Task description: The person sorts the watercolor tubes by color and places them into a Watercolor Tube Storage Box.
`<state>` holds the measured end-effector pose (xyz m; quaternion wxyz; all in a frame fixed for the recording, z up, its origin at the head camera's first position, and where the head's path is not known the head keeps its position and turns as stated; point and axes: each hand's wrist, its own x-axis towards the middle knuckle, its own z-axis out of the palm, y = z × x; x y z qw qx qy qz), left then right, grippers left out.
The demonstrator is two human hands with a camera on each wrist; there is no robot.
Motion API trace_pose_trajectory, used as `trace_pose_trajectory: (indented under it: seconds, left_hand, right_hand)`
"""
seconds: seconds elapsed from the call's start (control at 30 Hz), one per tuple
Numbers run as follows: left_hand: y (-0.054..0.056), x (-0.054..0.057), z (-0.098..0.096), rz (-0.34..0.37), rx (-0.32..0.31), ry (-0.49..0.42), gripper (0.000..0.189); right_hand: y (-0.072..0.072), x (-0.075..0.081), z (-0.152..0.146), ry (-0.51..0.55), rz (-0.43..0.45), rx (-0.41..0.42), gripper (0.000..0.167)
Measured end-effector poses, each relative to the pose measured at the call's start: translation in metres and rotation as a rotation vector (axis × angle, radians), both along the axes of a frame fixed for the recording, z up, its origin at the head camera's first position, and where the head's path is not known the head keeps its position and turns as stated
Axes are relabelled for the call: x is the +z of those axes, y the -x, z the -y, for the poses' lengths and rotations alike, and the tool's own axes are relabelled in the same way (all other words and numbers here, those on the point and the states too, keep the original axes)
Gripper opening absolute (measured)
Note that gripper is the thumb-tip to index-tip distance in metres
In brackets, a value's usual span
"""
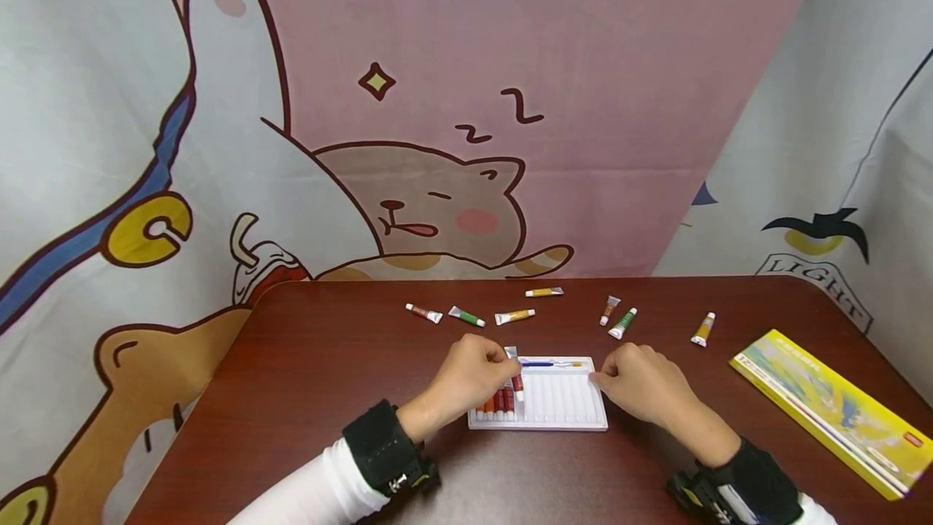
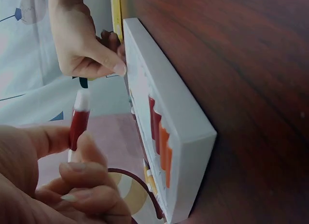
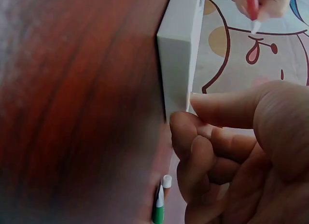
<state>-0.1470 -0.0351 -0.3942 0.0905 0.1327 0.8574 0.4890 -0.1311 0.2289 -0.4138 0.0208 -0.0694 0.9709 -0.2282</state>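
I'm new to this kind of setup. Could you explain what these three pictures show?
No machine here: a person's bare left hand and right hand, a camera on each wrist. The wide picture is from the head camera; the close ones are from the wrists. The left hand pinches a dark red tube above a white tray; the right hand holds the tray's right edge. In the tray lie a thin brush and red and orange tubes. More tubes lie on the brown table, and a yellow box lies at the right.
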Motion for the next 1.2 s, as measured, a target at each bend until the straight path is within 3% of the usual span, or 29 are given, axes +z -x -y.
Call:
trace_pose_trajectory:
  seconds: [0.33,0.93,1.2]
  left_hand:
    - [-0.001,-0.012,-0.004,-0.041,-0.054,0.119,0.046]
    - [-0.002,-0.020,-0.014,-0.110,-0.023,0.400,0.043]
    - [-0.002,-0.022,-0.016,-0.109,-0.019,0.417,0.039]
  right_hand:
    - [-0.003,-0.002,-0.001,0.015,0.089,-0.018,0.044]
    - [-0.001,-0.002,0.002,0.058,0.145,-0.026,0.035]
    - [-0.001,-0.004,0.001,0.069,0.162,-0.026,0.034]
